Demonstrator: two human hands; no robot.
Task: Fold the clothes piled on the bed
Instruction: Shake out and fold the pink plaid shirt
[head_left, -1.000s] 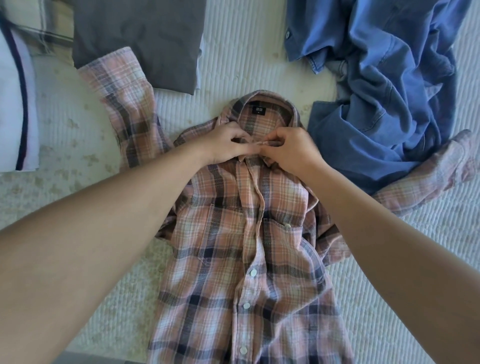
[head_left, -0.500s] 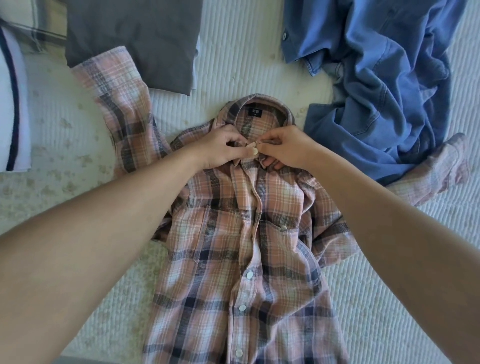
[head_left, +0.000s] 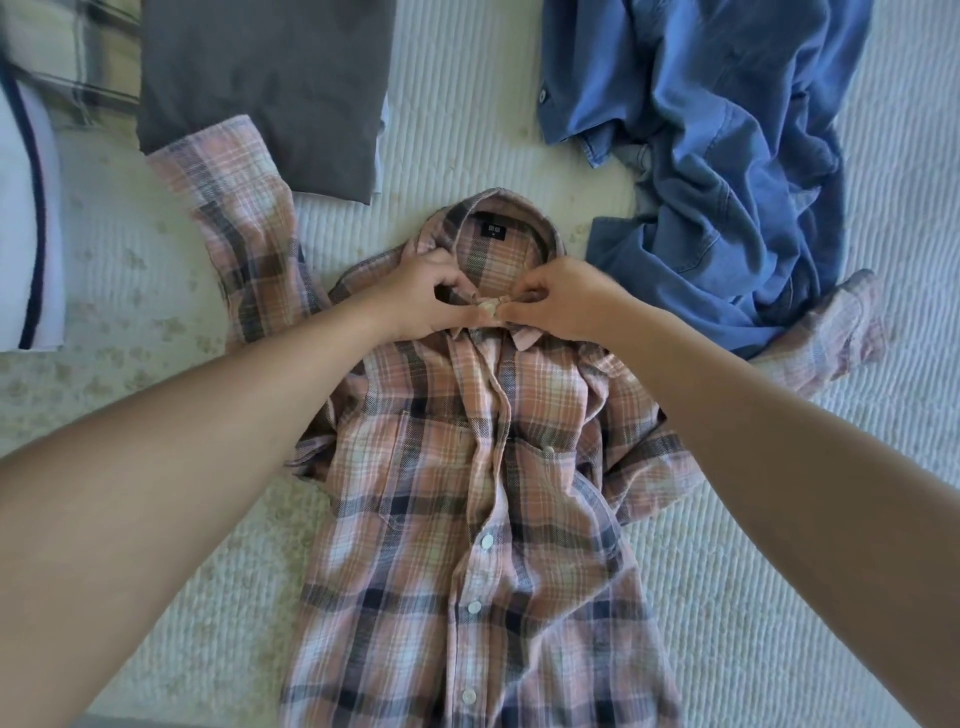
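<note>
At the collar of the pink plaid shirt (head_left: 483, 499) lying face-up on the white quilt (head_left: 779, 597), both pinching tight, left hand (head_left: 415, 296) and right hand (head_left: 566, 301), now spread slightly wider than before, top button seemingly nearly fastened, folding next.

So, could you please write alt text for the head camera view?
Both hands, left and right, pinch the collar of a pink plaid shirt lying face up on a white quilted bed. A crumpled blue denim shirt lies right, folded grey garment upper left.
</note>
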